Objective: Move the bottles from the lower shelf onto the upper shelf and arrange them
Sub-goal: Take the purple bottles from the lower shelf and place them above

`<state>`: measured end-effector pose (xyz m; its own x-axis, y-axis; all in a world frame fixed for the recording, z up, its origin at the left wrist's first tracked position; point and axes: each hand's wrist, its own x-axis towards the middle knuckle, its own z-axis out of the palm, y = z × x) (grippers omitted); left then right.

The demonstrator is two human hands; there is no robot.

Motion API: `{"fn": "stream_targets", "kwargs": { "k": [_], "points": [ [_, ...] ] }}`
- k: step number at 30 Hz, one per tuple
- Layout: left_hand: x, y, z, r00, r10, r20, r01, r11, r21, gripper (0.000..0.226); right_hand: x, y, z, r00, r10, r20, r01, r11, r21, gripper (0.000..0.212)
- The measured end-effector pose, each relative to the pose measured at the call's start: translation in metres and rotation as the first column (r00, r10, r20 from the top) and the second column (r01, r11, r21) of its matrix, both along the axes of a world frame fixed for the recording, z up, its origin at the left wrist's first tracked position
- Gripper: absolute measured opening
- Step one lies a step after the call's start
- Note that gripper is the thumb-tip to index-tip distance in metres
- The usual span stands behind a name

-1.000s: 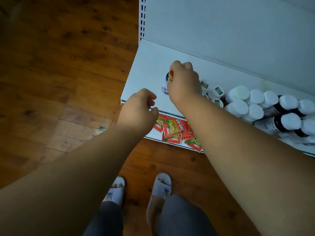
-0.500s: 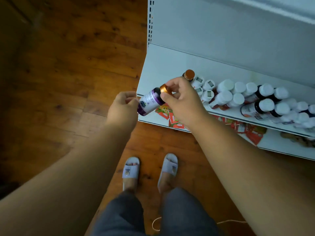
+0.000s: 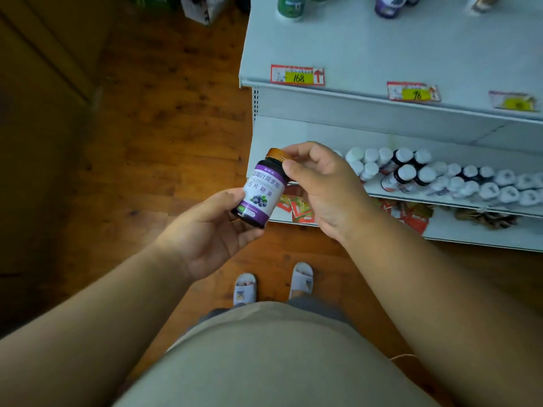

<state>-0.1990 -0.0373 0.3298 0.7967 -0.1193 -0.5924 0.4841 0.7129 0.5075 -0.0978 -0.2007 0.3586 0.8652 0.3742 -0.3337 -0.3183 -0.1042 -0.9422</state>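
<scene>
Your right hand [image 3: 320,186] pinches the orange cap [image 3: 276,154] of the bottle [image 3: 261,190], while your left hand [image 3: 211,233] cups its base, fingers curled round the lower body. The bottle hangs tilted in the air, in front of the lower shelf [image 3: 440,198] and below the upper shelf [image 3: 367,54]. If you lift by the cap alone, a loose lid could let the bottle drop. White-capped bottles [image 3: 411,174] crowd the lower shelf; a careless sleeve could topple them.

Upper shelf [image 3: 382,48] bottles: green one [image 3: 291,5], purple one [image 3: 388,5] cut off by top edge. Far-right price tag [image 3: 512,100] blurred, unreadable. White-cap bottles [image 3: 499,186] run off right edge, labels too small
</scene>
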Motion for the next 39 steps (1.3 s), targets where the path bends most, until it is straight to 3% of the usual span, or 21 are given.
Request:
{"fn": "stream_targets", "kwargs": {
  "k": [3, 8, 12, 17, 22, 24, 27, 29, 31, 34, 39],
  "points": [
    [0.013, -0.002, 0.022, 0.992, -0.026, 0.126, 0.018, 0.998, 0.06, 0.065, 0.001, 0.0, 0.024, 0.997, -0.025, 0.079, 0.029, 0.999, -0.043, 0.016],
    [0.045, -0.024, 0.065, 0.972, -0.003, 0.235, -0.076, 0.942, 0.327, 0.04, 0.017, -0.013, 0.063, 0.978, -0.075, 0.193, 0.076, 0.997, -0.002, 0.025],
    [0.08, -0.043, 0.09, 0.941, -0.064, 0.332, -0.054, 0.941, 0.334, 0.035, 0.044, -0.037, 0.089, 0.953, -0.143, 0.265, 0.139, 0.99, 0.035, 0.027],
    [0.148, -0.068, 0.105, 0.933, -0.138, 0.331, 0.03, 0.95, 0.31, 0.058, 0.105, -0.074, 0.107, 0.915, -0.13, 0.382, 0.146, 0.989, -0.011, 0.027],
    [0.219, -0.113, 0.106, 0.926, -0.154, 0.343, 0.013, 0.925, 0.379, 0.03, 0.18, -0.117, 0.11, 0.899, -0.038, 0.436, 0.091, 0.991, -0.101, 0.037],
    [0.247, -0.131, 0.109, 0.912, -0.244, 0.328, -0.003, 0.799, 0.601, 0.022, 0.21, -0.132, 0.112, 0.869, 0.008, 0.495, 0.089, 0.981, -0.17, 0.038],
    [0.293, -0.15, 0.105, 0.905, -0.346, 0.246, -0.066, 0.459, 0.886, 0.029, 0.249, -0.149, 0.11, 0.827, 0.078, 0.557, 0.106, 0.951, -0.29, 0.042],
    [0.321, -0.162, 0.101, 0.911, -0.369, 0.186, -0.114, 0.206, 0.972, 0.032, 0.272, -0.157, 0.103, 0.809, 0.119, 0.576, 0.11, 0.932, -0.346, 0.042],
    [0.344, -0.172, 0.095, 0.916, -0.379, 0.133, -0.131, 0.033, 0.991, 0.032, 0.294, -0.163, 0.09, 0.775, 0.159, 0.612, 0.122, 0.912, -0.392, 0.042],
    [0.367, -0.184, 0.082, 0.934, -0.343, 0.096, -0.114, -0.034, 0.993, 0.026, 0.321, -0.165, 0.067, 0.728, 0.213, 0.651, 0.114, 0.899, -0.422, 0.044],
    [0.392, -0.187, 0.069, 0.974, -0.218, 0.063, -0.079, -0.065, 0.995, 0.025, 0.347, -0.16, 0.045, 0.609, 0.32, 0.726, 0.093, 0.88, -0.466, 0.044]
  ]
}}
